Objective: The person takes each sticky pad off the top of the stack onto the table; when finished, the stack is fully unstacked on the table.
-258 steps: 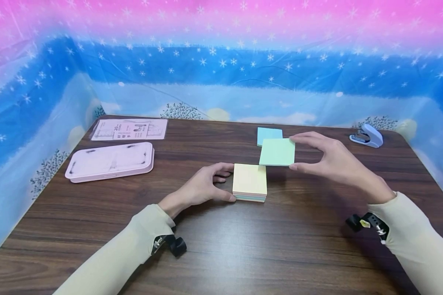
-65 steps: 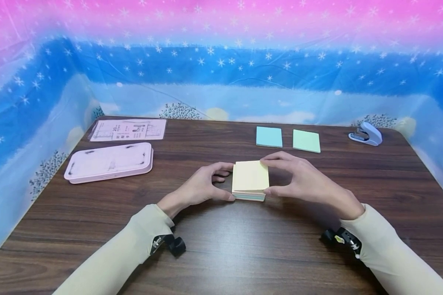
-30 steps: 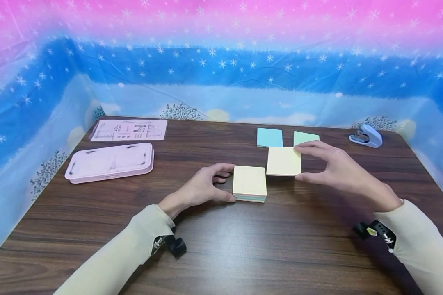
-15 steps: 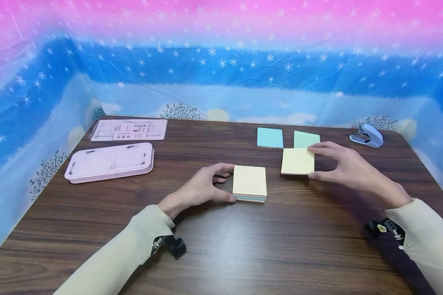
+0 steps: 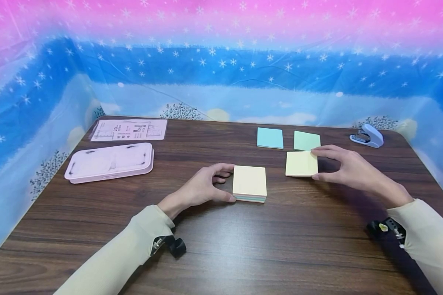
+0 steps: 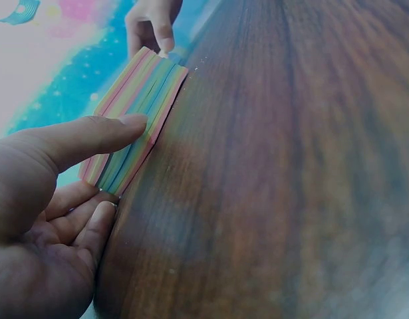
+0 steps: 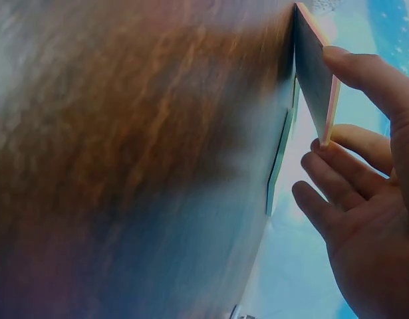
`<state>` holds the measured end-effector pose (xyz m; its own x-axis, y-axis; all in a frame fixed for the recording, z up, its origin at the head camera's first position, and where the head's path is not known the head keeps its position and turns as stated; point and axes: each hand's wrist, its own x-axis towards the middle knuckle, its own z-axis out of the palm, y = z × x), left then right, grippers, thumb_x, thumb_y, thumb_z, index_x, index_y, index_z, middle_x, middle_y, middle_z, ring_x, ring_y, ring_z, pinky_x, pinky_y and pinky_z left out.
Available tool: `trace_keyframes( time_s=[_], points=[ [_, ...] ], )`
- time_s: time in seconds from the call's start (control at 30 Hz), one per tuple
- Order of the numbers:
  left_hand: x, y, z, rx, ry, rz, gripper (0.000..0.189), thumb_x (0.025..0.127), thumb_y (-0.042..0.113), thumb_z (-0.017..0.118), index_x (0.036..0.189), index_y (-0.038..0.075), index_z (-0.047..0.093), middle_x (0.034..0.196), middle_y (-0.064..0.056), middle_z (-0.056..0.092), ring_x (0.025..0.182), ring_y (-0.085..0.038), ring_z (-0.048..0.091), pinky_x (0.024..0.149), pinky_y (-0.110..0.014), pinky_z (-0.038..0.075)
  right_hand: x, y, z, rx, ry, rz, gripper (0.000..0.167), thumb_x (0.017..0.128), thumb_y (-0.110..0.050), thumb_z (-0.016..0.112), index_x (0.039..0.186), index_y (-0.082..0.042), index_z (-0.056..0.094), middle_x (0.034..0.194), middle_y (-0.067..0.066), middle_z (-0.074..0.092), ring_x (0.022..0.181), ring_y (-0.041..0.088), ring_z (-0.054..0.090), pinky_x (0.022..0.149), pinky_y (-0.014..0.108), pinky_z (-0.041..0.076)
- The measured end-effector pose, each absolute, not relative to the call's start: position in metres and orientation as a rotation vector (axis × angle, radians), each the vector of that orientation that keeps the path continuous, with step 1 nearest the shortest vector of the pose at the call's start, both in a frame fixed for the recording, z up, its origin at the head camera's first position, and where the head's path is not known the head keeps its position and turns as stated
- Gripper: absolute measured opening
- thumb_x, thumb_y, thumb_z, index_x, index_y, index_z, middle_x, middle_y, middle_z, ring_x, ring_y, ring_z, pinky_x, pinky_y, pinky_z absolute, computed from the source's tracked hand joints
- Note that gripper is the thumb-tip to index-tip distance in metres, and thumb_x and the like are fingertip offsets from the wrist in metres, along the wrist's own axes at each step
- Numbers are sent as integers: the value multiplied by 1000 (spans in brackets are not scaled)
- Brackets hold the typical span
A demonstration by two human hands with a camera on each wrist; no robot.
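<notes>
My left hand (image 5: 203, 184) holds a thick stack of sticky notes (image 5: 249, 180) by its left side, thumb at the near corner and index finger at the far one. Its top is pale cream; coloured layers show along the side (image 6: 134, 109) in the left wrist view. To the right, my right hand (image 5: 354, 170) pinches a thin yellow sticky note pad (image 5: 301, 164) by its right edge. In the right wrist view that pad (image 7: 315, 80) slants, its held edge off the table. Just behind it lies a green sticky note pad (image 5: 307, 139), with a blue one (image 5: 270, 137) to its left.
A pale blue stapler (image 5: 367, 136) stands at the back right of the wooden table (image 5: 214, 254). At the left lie a pink pencil case (image 5: 110, 162) and, behind it, a flat pink printed packet (image 5: 129, 130). A patterned cloth (image 5: 206, 69) surrounds the back and sides.
The yellow pad has come off the stack, moved right in my right hand and down in front of the green pad. Earlier, the green pad was carried and set beside the blue one.
</notes>
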<state>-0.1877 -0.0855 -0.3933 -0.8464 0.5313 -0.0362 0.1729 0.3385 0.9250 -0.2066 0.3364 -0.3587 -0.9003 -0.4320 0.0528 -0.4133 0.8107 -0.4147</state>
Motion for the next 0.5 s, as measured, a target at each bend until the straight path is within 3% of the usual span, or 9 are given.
trace_keyframes(
  time_s=[0.5],
  points=[
    [-187,-85,-392,629,2273,1510,84,79,9,93,152,2,54,146,-16,59,131,-31,59,112,-40,49,-209,344,-363,-662,2876,-631,69,94,-37,84,153,-11,58,157,18,51,145,48,42,109,69,40]
  ],
)
